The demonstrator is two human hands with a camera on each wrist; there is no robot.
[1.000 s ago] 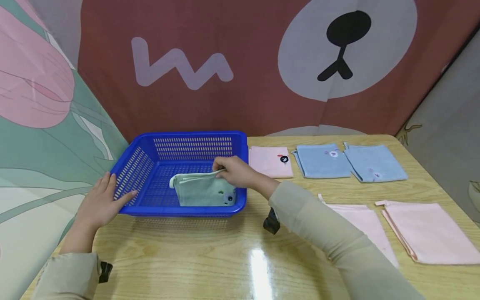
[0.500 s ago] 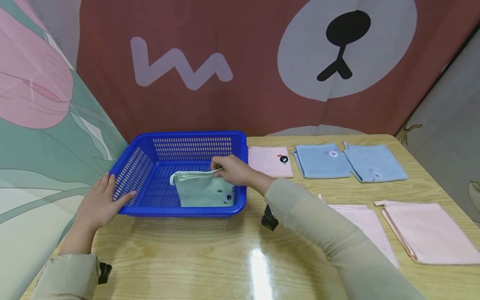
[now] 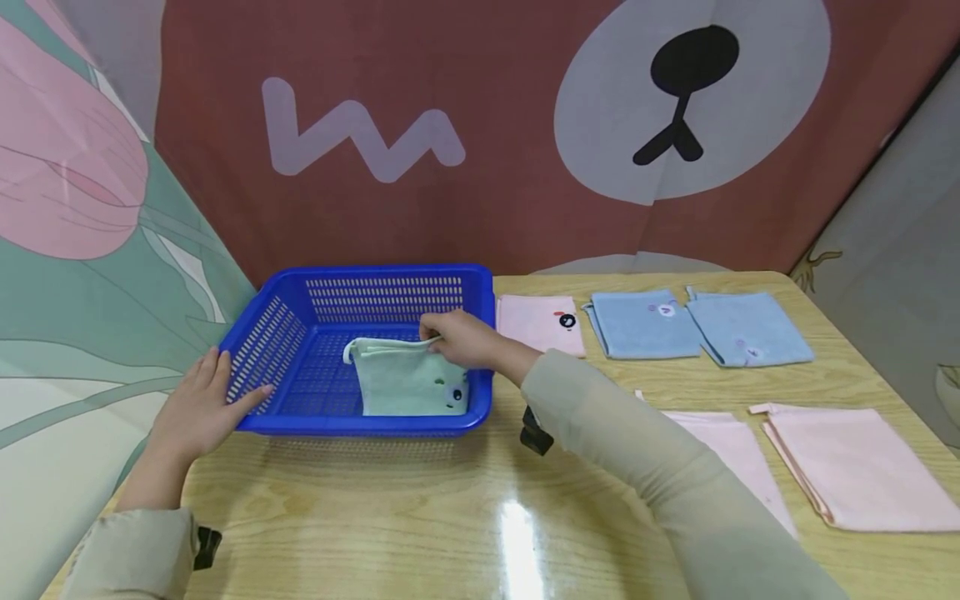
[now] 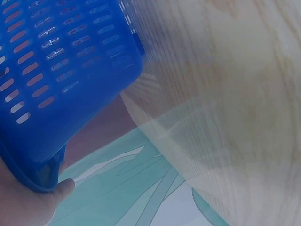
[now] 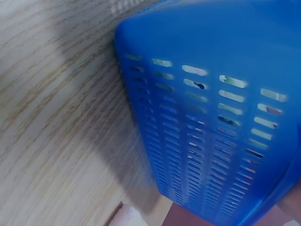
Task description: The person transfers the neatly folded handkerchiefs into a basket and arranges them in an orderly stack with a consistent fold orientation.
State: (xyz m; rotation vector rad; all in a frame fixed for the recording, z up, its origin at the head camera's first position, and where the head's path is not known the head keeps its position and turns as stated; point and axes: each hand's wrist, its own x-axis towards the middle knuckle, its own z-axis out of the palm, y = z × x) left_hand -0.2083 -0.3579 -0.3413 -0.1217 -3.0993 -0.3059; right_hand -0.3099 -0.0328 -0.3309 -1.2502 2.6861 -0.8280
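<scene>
A folded pale green towel (image 3: pixel 408 379) with a small embroidered face stands in the right part of the blue plastic basket (image 3: pixel 330 423). Its top edge is pinched between the thumb and fingers of my right hand (image 3: pixel 465 337), which reaches in over the basket's right side. My left hand (image 3: pixel 191 408) rests at the front left corner of the basket, its fingers extended and the thumb spread along the rim. In the left wrist view that hand (image 4: pixel 28 200) touches the corner from below. The right wrist view mostly shows the slotted outer wall (image 5: pixel 207 108).
Right of the basket lie a folded pink towel (image 3: pixel 532 323) and two blue towels, one (image 3: pixel 645 325) beside the other (image 3: pixel 750 329). Nearer are two more pink towels, one (image 3: pixel 738 450) partly behind my right sleeve, the other (image 3: pixel 862 467) at the right. A printed curtain (image 3: pixel 495 217) hangs behind.
My right hand has shifted slightly left with the green towel, whose top left edge has risen a little. My left hand and the basket have stayed in place.
</scene>
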